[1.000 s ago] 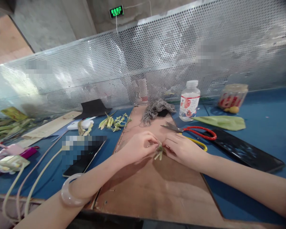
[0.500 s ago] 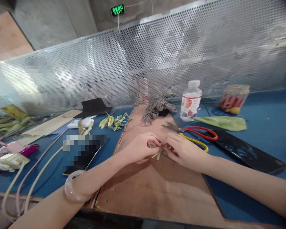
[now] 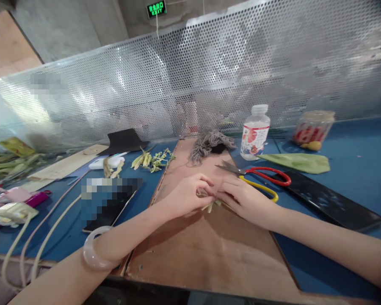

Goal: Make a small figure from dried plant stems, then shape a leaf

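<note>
One small piece of green strips (image 3: 212, 207) is located between the two hands, over the wooden board (image 3: 222, 258). The left hand (image 3: 187, 195) is arched, with thumb and fingertips pinched on the piece. The right hand (image 3: 246, 197) has its fingers close together, tips pinched on the opposite side. Exact contact points appear hidden by the fingers. Board surface extends from the hands to the near edge, leaving working room. Scissors (image 3: 269, 169) cross the board's right edge: blades over wood, handles over the blue tabletop (image 3: 358, 182). Gray yarn (image 3: 203, 147) occupies the board's far end. A bottle (image 3: 255, 137) stands upright beyond the scissors, right of the yarn.
</note>
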Demonstrator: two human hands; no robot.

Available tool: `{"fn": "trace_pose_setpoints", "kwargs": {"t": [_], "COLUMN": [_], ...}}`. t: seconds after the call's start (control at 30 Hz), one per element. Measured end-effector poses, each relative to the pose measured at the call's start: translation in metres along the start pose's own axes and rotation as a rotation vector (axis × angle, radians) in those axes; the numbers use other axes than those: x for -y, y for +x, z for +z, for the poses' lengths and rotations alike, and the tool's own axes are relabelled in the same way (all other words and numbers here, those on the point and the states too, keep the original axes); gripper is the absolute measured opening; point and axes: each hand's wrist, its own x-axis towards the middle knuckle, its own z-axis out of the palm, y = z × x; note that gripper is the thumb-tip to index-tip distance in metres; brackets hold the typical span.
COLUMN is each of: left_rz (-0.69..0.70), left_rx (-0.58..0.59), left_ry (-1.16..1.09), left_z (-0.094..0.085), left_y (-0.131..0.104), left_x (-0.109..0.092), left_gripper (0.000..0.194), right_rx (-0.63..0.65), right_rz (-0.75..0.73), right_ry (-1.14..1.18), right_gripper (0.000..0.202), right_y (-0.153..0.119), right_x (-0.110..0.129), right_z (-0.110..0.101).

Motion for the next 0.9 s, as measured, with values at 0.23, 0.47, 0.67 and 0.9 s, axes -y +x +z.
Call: {"fn": "trace_pose_setpoints", "kwargs": {"t": [0.23,0.47,0.67,0.9], "left_rz": [0.014,0.013,-0.012,-0.013], "left_rx": [0.043,0.026,0.020,0.019], "left_ry": [-0.012,-0.024,-0.024,-0.027], "left_z": [-0.0016,0.0008,0.0013,0.0033], "left_y": [-0.0009,0.0004,0.0003,0.0012], "left_x": [-0.0029,-0.0028,-0.0034,-0.0053], "left_gripper": [0.010,0.011,0.011,0.006], "right_rx": [-0.015,-0.023,-0.031,0.013], "right_rz": [0.076,0.076,0.078,0.085], "right_ry": [0.094,0.141,0.148,0.126], "right_gripper": [0.015,0.017,0.012,0.014], "right_y": [0.0005,-0.0010,-0.0015,0.0018], "right_x": [0.0027,-0.0001,0.0015,0.0053], "right_z": [-0.0052,-0.0037,-0.0050,-0.0036]}}
